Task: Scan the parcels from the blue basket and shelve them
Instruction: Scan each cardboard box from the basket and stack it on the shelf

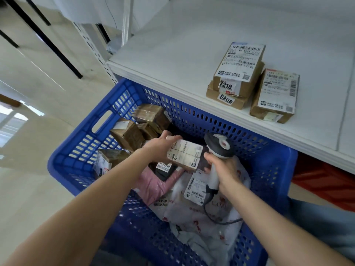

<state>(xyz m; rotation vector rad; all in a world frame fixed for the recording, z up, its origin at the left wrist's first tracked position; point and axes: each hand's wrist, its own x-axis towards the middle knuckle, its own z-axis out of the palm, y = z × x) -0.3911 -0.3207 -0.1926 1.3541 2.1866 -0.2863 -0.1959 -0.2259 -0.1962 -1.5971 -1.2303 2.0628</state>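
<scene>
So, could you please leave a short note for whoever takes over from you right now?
Left hand: holds a small labelled box over the blue basket.
Right hand: grips the scanner beside that box.
Done: three parcels lie on the white shelf, two of them stacked.
Left: scan and shelve the held box, then the brown boxes, pink bag and white bags in the basket.

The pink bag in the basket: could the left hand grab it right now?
Probably not yet: the left hand is full, gripping a small box. The pink bag lies mostly uncovered just below that wrist, so once the box is set down the way looks free.
</scene>
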